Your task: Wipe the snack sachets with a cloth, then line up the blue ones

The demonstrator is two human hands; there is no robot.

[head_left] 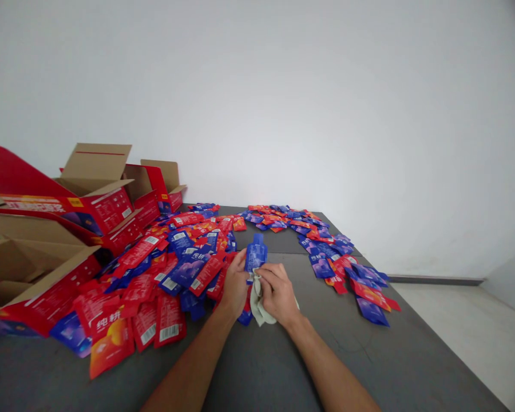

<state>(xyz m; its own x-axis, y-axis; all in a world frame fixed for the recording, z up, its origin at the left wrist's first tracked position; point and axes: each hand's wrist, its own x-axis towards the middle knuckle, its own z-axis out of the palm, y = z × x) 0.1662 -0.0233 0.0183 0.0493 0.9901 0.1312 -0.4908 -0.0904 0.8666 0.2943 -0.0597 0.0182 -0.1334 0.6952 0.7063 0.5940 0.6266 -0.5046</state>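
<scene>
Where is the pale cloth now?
Below the head view's centre, the pale cloth is in the right hand, at the lower end of the blue pouch.

Left of the hands (278, 290): red printed cartons (111, 210), brown flaps (96, 161) open; nearest carton (54, 294) cut off at the edge of view, others farther ahead toward the wall (326, 103). Wall plain, whitish, straight ahead of the hands. Beneath them: dark grey worktop (261, 372), seam (289, 253) crossing it just ahead, faint scratches (364, 349) to their right. Well right: dark skirting (433, 280), pale floor (463, 309).
</scene>
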